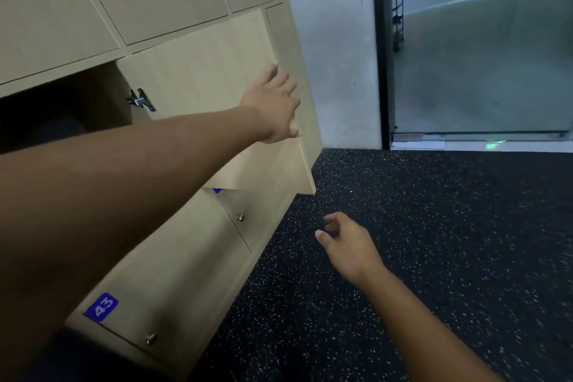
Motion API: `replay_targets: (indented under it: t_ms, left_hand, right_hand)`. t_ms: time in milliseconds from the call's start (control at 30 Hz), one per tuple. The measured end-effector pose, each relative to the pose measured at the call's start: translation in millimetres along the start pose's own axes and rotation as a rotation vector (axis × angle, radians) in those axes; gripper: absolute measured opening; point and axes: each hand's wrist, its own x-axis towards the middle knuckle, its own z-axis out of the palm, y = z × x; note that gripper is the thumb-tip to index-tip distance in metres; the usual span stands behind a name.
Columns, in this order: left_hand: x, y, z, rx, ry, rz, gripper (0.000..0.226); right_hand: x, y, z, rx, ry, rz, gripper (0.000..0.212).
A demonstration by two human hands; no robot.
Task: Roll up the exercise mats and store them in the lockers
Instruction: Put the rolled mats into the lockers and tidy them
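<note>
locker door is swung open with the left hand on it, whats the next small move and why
Probably swing the open locker door shut with the left hand, which lies flat on its free edge. The right hand holds nothing, and the compartment is too dark to show a mat.

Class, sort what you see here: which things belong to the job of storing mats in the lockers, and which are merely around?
Belongs to the job:
- open locker door, left hand flat against it
- open locker compartment, dark inside
- right hand, holding nothing

Merely around:
- closed locker 43
- speckled black floor
- glass door
- metal cart beyond it
</note>
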Motion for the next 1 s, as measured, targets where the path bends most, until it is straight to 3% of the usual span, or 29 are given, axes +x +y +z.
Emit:
replay_targets:
  t_ms: [133,433,667,867,1000]
  left_hand:
    - [-36.8,-8.3,4.2,-0.095,0.115,0.05,0.062]
    - [-177.0,-30.5,0.3,-0.127,0.18,0.089,0.052]
    - [-289.7,-63.3,21.3,-0.108,0.083,0.012,0.047]
    - [-368.7,-99.2,45.9,-0.07,-0.164,-0.2,0.069]
    - [-405.4,-117.6,66.1,-0.077,-0.234,-0.267,0.073]
  right_hand:
    - [-11.7,-3.1,0.6,-0.048,-0.037,-0.017,0.04]
    - [-48.7,-45.1,15.1,-0.09,-0.139,-0.128,0.039]
    - [-71.8,-75.0,46.9,-0.134,-0.224,-0.207,0.038]
    - [-80.5,-92.0,74.4,-0.203,-0.296,-0.238,0.041]
    - [-83.4,-100.9,92.3,-0.226,-0.34,-0.242,0.04]
